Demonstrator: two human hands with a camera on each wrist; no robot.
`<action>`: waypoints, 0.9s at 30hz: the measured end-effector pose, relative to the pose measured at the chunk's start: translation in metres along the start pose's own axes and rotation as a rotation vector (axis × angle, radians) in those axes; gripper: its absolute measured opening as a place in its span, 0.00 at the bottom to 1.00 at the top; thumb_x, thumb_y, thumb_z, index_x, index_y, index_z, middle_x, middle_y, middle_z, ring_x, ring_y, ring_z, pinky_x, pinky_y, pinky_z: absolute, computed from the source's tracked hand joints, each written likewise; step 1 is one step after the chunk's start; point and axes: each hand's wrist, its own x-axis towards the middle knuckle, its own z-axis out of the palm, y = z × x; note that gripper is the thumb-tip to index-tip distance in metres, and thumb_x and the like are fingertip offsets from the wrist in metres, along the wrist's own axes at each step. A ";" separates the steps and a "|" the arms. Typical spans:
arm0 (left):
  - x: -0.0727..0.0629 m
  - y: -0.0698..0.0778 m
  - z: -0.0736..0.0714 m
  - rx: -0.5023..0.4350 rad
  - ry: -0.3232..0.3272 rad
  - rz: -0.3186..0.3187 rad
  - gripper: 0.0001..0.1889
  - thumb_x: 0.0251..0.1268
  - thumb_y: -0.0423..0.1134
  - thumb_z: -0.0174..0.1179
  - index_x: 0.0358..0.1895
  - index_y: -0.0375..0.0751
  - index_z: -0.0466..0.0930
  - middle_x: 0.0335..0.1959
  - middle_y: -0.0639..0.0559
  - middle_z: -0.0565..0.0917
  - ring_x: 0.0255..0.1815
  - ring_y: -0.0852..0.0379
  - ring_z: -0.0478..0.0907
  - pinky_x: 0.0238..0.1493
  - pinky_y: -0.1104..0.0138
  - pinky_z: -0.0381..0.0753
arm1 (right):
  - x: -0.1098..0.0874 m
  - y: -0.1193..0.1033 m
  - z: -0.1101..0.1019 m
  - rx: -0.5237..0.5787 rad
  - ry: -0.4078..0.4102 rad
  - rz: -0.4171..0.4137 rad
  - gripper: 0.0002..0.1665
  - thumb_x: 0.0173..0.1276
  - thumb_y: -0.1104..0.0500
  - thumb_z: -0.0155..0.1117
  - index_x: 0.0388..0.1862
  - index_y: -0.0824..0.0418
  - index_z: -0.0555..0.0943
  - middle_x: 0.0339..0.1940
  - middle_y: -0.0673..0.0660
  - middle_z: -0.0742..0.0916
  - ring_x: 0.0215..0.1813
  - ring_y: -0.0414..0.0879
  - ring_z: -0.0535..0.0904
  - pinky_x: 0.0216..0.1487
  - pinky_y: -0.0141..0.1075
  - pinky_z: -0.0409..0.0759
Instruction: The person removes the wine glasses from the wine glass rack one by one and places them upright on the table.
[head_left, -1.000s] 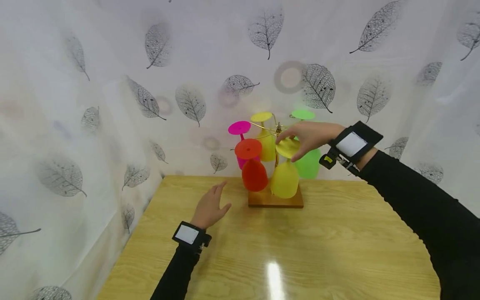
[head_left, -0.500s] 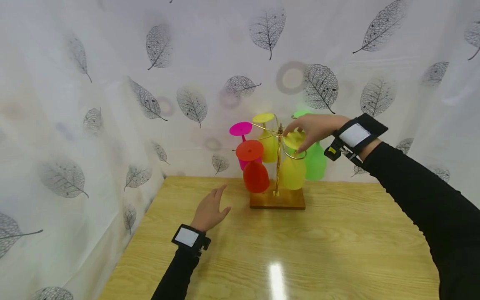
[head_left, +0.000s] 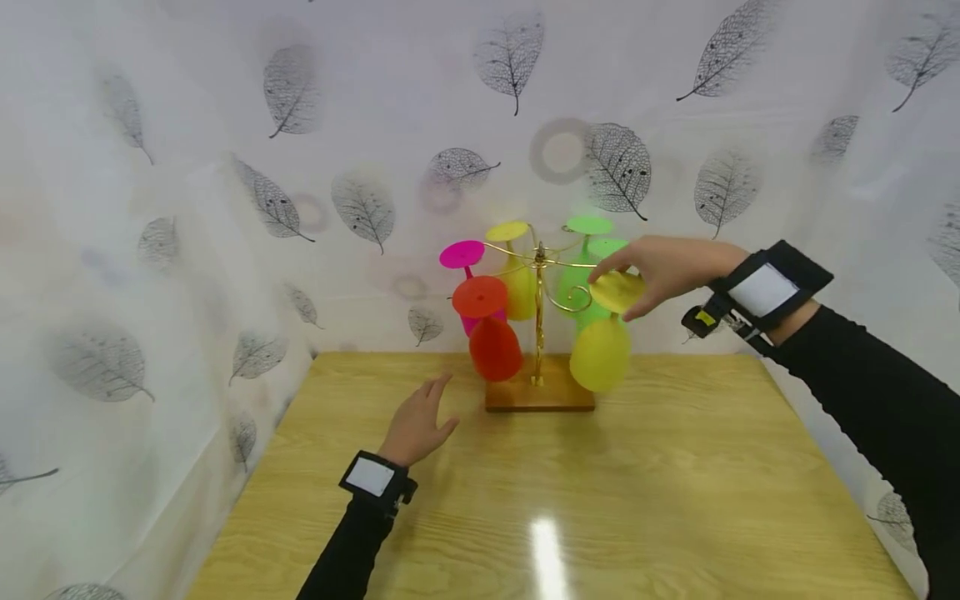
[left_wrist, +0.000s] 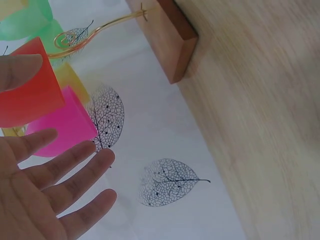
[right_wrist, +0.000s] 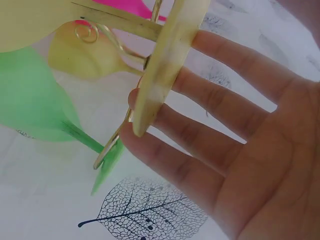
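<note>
My right hand (head_left: 671, 268) holds a yellow plastic wine glass (head_left: 600, 354) upside down by its round foot, fingers along the foot's edge in the right wrist view. The glass hangs just right of the gold metal stand (head_left: 539, 325), whose front curled hook stands bare beside it. On the stand hang a red glass (head_left: 495, 350), a magenta glass (head_left: 462, 253), another yellow glass (head_left: 519, 292) and green glasses (head_left: 588, 226), all bowl down. My left hand (head_left: 415, 423) hovers left of the stand with fingers extended, holding nothing.
The stand's wooden base (head_left: 558, 393) sits at the back of the wood-grain table (head_left: 675, 483). Behind it hangs a white curtain (head_left: 360, 108) printed with dark leaves, which also runs along the left side.
My right hand has carried the yellow glass rightward from the stand's front, past the curled hook, to the stand's right side. The left hand has stayed nearly still. The head view has shifted slightly.
</note>
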 end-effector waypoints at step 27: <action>0.007 0.099 -0.049 0.579 0.571 0.857 0.25 0.59 0.43 0.64 0.60 0.42 0.74 0.58 0.49 0.79 0.61 0.54 0.74 0.67 0.63 0.70 | 0.028 -0.067 0.118 0.189 0.083 -0.304 0.44 0.50 0.51 0.73 0.64 0.63 0.67 0.60 0.55 0.79 0.58 0.48 0.76 0.61 0.44 0.76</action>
